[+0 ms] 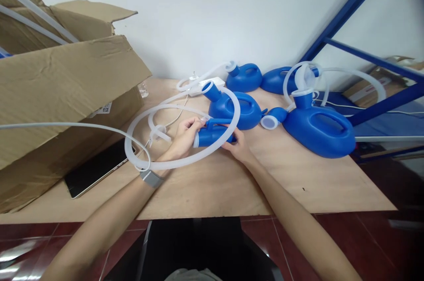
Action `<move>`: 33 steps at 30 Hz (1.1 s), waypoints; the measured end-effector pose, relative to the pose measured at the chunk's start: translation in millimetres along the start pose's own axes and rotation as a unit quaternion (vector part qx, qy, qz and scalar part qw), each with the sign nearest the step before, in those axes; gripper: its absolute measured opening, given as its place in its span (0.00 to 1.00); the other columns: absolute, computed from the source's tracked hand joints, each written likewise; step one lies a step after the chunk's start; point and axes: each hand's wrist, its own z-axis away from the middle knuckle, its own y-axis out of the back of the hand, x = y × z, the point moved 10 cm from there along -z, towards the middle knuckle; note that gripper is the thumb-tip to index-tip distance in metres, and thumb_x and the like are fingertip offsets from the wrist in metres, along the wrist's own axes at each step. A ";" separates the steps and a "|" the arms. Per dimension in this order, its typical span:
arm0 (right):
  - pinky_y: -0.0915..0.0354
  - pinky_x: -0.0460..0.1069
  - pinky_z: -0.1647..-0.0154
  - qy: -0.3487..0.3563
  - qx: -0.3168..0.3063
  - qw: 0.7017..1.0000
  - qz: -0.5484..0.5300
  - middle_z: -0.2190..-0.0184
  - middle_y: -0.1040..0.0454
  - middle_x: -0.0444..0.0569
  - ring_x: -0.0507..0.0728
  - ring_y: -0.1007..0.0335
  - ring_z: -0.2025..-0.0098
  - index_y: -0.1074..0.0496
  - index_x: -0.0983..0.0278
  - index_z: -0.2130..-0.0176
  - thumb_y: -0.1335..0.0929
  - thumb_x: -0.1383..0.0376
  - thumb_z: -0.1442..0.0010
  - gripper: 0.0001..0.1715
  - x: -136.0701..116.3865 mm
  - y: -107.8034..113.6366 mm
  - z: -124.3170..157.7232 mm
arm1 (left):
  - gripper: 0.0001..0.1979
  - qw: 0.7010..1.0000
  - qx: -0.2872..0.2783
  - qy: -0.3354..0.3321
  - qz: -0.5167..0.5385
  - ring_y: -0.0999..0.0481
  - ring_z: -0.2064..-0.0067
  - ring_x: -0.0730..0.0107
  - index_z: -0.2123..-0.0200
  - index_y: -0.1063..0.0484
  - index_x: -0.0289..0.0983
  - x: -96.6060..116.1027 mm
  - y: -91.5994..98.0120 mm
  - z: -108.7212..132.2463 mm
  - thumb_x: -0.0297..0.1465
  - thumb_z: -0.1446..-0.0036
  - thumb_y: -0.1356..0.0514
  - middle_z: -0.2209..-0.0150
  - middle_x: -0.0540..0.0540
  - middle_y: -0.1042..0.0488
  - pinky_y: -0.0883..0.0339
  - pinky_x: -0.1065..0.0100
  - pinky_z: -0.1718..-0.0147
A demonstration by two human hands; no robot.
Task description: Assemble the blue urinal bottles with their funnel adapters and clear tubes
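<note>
Between my hands is a blue cylindrical urinal cup [211,138] with a side handle and a pale rim at its left end. My left hand [187,134] grips that rim end, thumb on top. My right hand [241,145] closes around the other end, its fingertips partly behind the cup. A translucent corrugated hose [185,164] loops around the cup and passes in front of it and my left wrist; where it joins is unclear. Just behind stands a blue urinal bottle [233,111] with an uncapped neck.
Another blue urinal bottle [319,128] stands at right beside a small blue cup [278,114]. Two more bottles [244,78] sit against the wall. At left, a cardboard box [66,91] overhangs a dark flat device [96,170]. A blue metal rack [387,82] borders the table's right.
</note>
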 end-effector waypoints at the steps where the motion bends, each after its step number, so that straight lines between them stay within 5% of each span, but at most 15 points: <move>1: 0.34 0.69 0.34 0.025 0.011 0.999 0.047 0.41 0.23 0.55 0.73 0.28 0.38 0.20 0.55 0.44 0.24 0.40 0.45 0.36 -5.1 3.1 0.2 | 0.22 1.000 0.004 -0.004 0.009 0.42 0.73 0.75 0.79 0.42 0.39 -1.4 0.8 -0.5 0.37 0.46 0.32 0.76 0.54 0.42 0.44 0.70 0.74; 5: 0.43 0.72 0.29 0.078 0.025 0.977 0.198 0.37 0.27 0.57 0.75 0.34 0.33 0.22 0.56 0.39 0.30 0.46 0.34 0.30 -23.8 1.2 1.9 | 0.14 0.998 0.007 -0.039 0.040 0.35 0.68 0.72 0.78 0.36 0.39 5.0 -1.6 1.1 0.32 0.49 0.34 0.73 0.53 0.35 0.37 0.69 0.66; 11: 0.43 0.66 0.26 0.054 0.005 0.973 0.222 0.37 0.26 0.53 0.67 0.35 0.31 0.23 0.56 0.40 0.38 0.54 0.26 0.24 -40.0 -27.5 -9.8 | 0.05 0.998 -0.005 -0.061 0.022 0.27 0.58 0.63 0.71 0.29 0.40 16.9 -3.7 3.7 0.31 0.48 0.35 0.67 0.51 0.27 0.33 0.63 0.51; 21: 0.29 0.60 0.40 -0.077 0.087 0.977 0.179 0.54 0.17 0.53 0.65 0.21 0.47 0.18 0.57 0.56 0.40 0.39 0.28 0.33 7.3 -19.5 -21.2 | 0.09 0.995 -0.068 -0.074 0.001 0.25 0.44 0.51 0.73 0.29 0.39 11.6 -12.0 0.8 0.34 0.42 0.40 0.56 0.44 0.18 0.38 0.56 0.38; 26: 0.29 0.61 0.40 -0.067 0.109 0.980 0.153 0.53 0.15 0.52 0.65 0.20 0.46 0.18 0.57 0.53 0.42 0.37 0.28 0.37 9.4 -13.0 -15.8 | 0.16 0.995 -0.091 -0.051 -0.003 0.24 0.42 0.52 0.74 0.31 0.38 5.6 -19.6 4.6 0.41 0.36 0.38 0.52 0.41 0.19 0.36 0.56 0.39; 30: 0.31 0.62 0.35 -0.072 0.118 0.979 0.149 0.46 0.17 0.52 0.64 0.22 0.41 0.19 0.57 0.46 0.46 0.39 0.25 0.39 5.5 -13.3 -10.6 | 0.15 0.998 -0.035 -0.043 -0.039 0.22 0.52 0.59 0.69 0.23 0.39 -0.5 -9.5 1.9 0.44 0.41 0.33 0.61 0.45 0.19 0.31 0.60 0.47; 33: 0.34 0.63 0.31 -0.058 0.101 0.976 0.182 0.42 0.19 0.51 0.65 0.25 0.37 0.20 0.56 0.44 0.45 0.40 0.25 0.37 -5.9 -17.0 -8.7 | 0.17 0.995 -0.022 -0.054 -0.082 0.23 0.58 0.63 0.75 0.26 0.39 -0.4 -5.9 0.1 0.45 0.41 0.33 0.68 0.48 0.21 0.30 0.63 0.52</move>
